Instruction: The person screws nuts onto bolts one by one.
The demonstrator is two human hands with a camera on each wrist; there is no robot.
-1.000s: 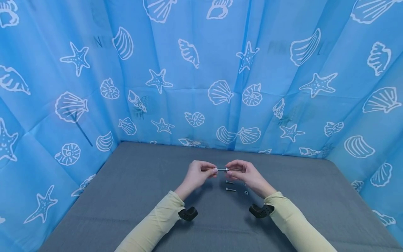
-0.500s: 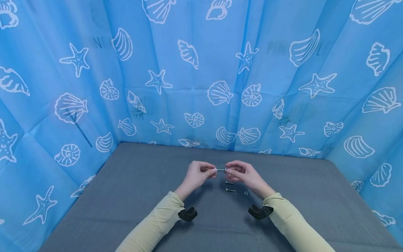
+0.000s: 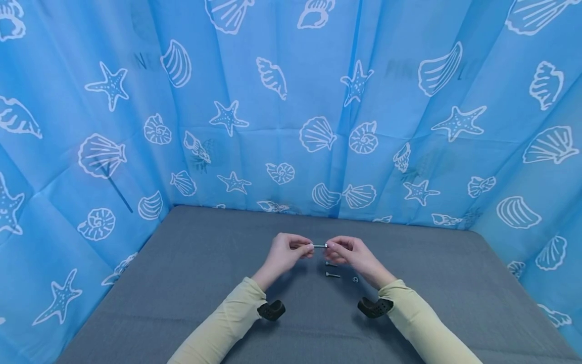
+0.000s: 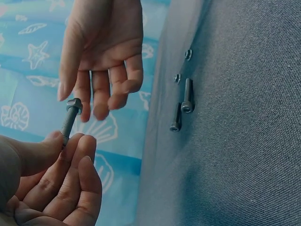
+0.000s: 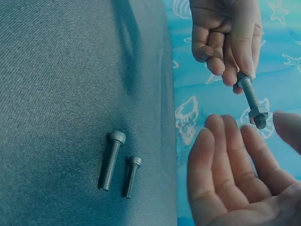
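My left hand [image 3: 284, 253] pinches the head end of a metal socket-head bolt [image 5: 250, 94] between thumb and forefinger. A hex nut [image 5: 258, 116] sits threaded near the bolt's far end, with a short tip of thread sticking out past it. My right hand [image 3: 359, 257] is around that nut end; in the right wrist view its thumb and fingers stand apart, loosely bent, with small gaps to the nut. In the left wrist view, the right thumb and forefinger flank the nut [image 4: 74, 105] without visibly squeezing it. The bolt is held above the table, roughly level.
Two loose bolts [image 3: 333, 274] lie on the grey cloth-covered table [image 3: 218, 283] below the hands. Two spare nuts [image 4: 188, 54] lie beside them in the left wrist view. A blue curtain [image 3: 282, 126] with white shell prints hangs behind and at both sides.
My right fingers have shifted slightly about the nut, and the right wrist has moved a little. The left hand keeps its pinch on the bolt in the same place.
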